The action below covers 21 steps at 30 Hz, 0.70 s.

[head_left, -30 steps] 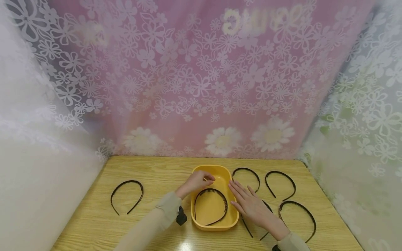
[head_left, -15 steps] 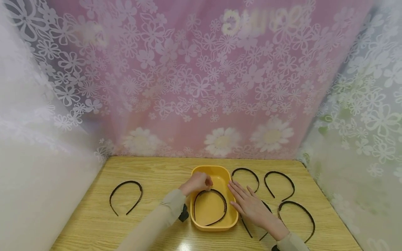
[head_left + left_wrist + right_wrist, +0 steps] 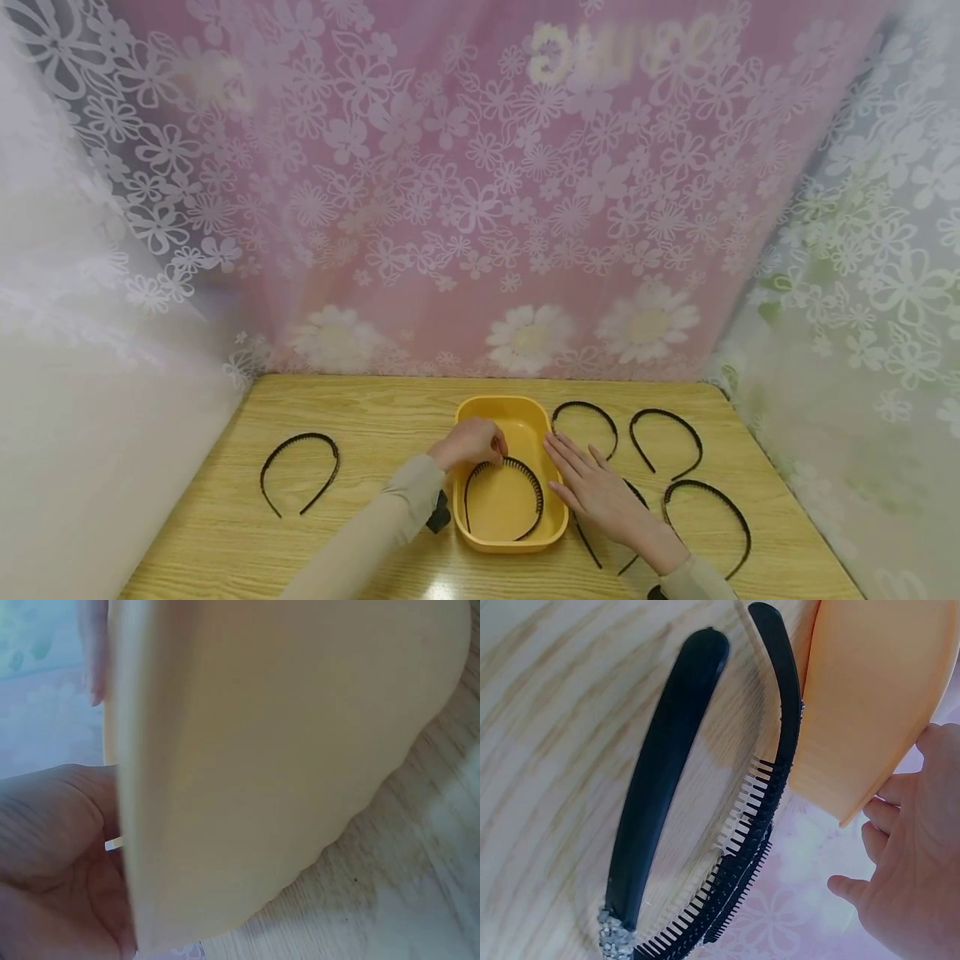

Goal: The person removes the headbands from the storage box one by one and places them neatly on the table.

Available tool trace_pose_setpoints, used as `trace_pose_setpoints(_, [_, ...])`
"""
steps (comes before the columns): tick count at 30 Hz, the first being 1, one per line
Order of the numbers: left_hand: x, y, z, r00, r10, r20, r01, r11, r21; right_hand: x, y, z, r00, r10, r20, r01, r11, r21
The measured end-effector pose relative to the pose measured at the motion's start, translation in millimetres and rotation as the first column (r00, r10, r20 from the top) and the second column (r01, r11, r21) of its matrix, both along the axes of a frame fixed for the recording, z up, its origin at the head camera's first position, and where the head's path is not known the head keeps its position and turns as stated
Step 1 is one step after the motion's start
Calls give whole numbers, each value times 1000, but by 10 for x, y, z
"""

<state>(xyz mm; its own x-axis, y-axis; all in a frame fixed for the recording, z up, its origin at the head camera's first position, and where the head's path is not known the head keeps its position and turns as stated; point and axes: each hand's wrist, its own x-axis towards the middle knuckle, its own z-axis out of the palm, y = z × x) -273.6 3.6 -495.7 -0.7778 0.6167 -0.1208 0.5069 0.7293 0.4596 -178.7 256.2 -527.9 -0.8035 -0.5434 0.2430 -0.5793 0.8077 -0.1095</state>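
A black toothed headband (image 3: 537, 483) lies in the yellow plastic tub (image 3: 510, 547), its arch toward the far side. My left hand (image 3: 472, 442) reaches over the tub's left rim and pinches the top of that arch. In the left wrist view the tub's outer wall (image 3: 285, 765) hides the fingertips of the left hand (image 3: 56, 855). With fingers straight, my right hand (image 3: 600, 496) rests against the tub's right rim. Beneath that hand another black headband (image 3: 588, 546) lies on the table, partly covered; it shows large in the right wrist view, beside the right hand (image 3: 915, 847).
Right of the tub lie more black headbands: one by the rim (image 3: 617, 433), a headband farther right (image 3: 701, 442) and a headband nearer the front (image 3: 742, 525). A single headband (image 3: 337, 467) lies at the left of the wooden table (image 3: 375, 417). Floral curtains (image 3: 480, 208) surround the table.
My left hand has come down from the tub's far part and taken hold of the headband's arch, which has shifted slightly. The right hand stays at the rim.
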Motion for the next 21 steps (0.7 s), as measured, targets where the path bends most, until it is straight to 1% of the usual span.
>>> trace_pose_setpoints(3, [-16, -16, 2, 1000, -8, 24, 7, 1000, 29, 2, -6, 10, 1000, -4, 18, 4, 1000, -6])
trace_pose_setpoints(8, [-36, -45, 14, 997, -26, 79, 20, 997, 81, 3, -11, 12, 1000, -7, 9, 7, 1000, -2])
trace_pose_setpoints(11, [-37, -71, 38, 990, -48, 134, 29, 990, 138, 4, -12, 6, 1000, -6, 0, 6, 1000, 0])
trace_pose_setpoints(15, [-31, -117, 75, 973, -83, 217, 35, 976, 216, 9, -15, 0, 1000, -1, -10, 1, 1000, -9])
trace_pose_setpoints(19, [-26, -166, 114, 946, -93, 312, 8, 964, 264, 14, -19, 2, 999, 8, -31, -9, 999, -32])
trace_pose_setpoints(21, [-24, -187, 129, 933, -94, 348, -8, 960, 281, 16, -20, 6, 999, 10, -40, -12, 1000, -29])
